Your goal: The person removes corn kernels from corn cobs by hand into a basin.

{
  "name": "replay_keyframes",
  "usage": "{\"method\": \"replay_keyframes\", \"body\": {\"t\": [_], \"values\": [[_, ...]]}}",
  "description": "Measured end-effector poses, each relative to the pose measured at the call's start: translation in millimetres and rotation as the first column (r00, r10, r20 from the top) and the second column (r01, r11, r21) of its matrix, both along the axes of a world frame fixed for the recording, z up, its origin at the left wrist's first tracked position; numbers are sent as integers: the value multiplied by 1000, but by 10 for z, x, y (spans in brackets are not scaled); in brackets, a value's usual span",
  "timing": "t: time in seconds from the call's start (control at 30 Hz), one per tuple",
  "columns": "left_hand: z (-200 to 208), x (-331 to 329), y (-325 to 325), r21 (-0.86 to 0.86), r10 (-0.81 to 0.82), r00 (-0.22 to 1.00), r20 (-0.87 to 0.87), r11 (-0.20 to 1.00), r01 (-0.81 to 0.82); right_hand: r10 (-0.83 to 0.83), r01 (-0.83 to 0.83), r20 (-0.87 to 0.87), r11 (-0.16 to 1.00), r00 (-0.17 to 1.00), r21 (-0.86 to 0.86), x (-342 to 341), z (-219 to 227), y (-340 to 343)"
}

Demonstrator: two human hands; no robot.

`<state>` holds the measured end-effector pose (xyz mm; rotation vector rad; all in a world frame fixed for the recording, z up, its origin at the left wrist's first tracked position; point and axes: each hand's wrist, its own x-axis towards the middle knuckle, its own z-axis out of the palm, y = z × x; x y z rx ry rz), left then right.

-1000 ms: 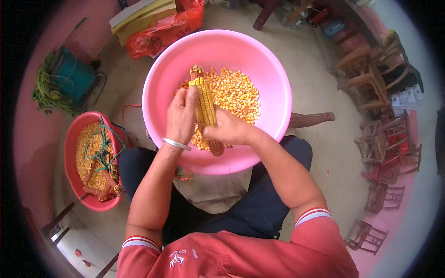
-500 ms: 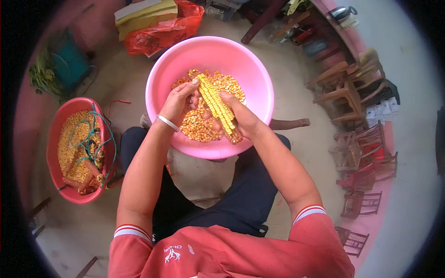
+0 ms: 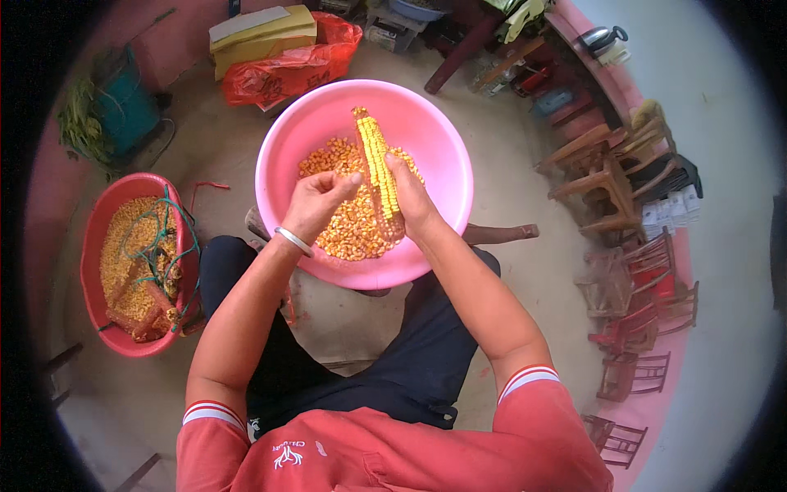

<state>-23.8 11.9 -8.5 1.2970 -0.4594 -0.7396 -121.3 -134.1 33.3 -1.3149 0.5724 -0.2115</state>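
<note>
"Starting with your right hand (image 3: pixel 412 201): what does it have?"

"Your right hand is closed around the lower part of a corn cob (image 3: pixel 377 160), with your thumb lying along its right side. The cob is at the upper middle of the frame, held above the loose kernels (image 3: pixel 352 230) and tilted so that its upper end leans left. Rows of yellow kernels cover much of the side you see. Its lower end and lower left edge are bare and reddish brown."

"And your left hand (image 3: pixel 320 205)?"

"Your left hand is just left of the cob, fingers curled in and thumb pointing at the cob's edge. You wear a silver bangle (image 3: pixel 293 241) on that wrist. Whether the thumb touches the cob, or pinches a kernel, I cannot tell."

"What is beneath your hands?"

"A round pink basin (image 3: pixel 445 156), just beyond your knees. The loose kernels, orange and yellow, spread over its bottom, mostly toward the left and lower part."

"And around you?"

"At the left of the frame, a red tub (image 3: pixel 92 283) stands on the floor, holding paler kernels (image 3: pixel 123 238), a few reddish cobs (image 3: pixel 152 325) and a tangled green cord (image 3: pixel 193 238). Above it, at the upper left, leafy greens (image 3: pixel 82 135) hang beside a teal container (image 3: pixel 129 111). A red plastic bag (image 3: pixel 287 75) lies at the top, left of centre. Wooden chairs (image 3: pixel 602 193) line the right side."
</note>
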Motion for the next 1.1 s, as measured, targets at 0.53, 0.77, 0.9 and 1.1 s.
{"method": "replay_keyframes", "body": {"t": [0.53, 0.77, 0.9, 1.1], "values": [[-48, 174, -487, -27, -90, 996, 0, 996, 90, -34, 21, 123, 994, 992, 104, 399, -234, -316], [71, 464, -479, -29, -172, 985, 3, 985, 172, -62, 28, 134, 970, 989, 241, 542, -144, -370], [53, 540, -442, 151, 63, 876, 478, 977, -153, -48, 53, 64, 996, 997, -78, 526, -193, -407], [110, 411, -433, -21, -142, 975, -173, 990, 141, 1, 3, 117, 999, 993, -35, 495, -146, -279]]}}
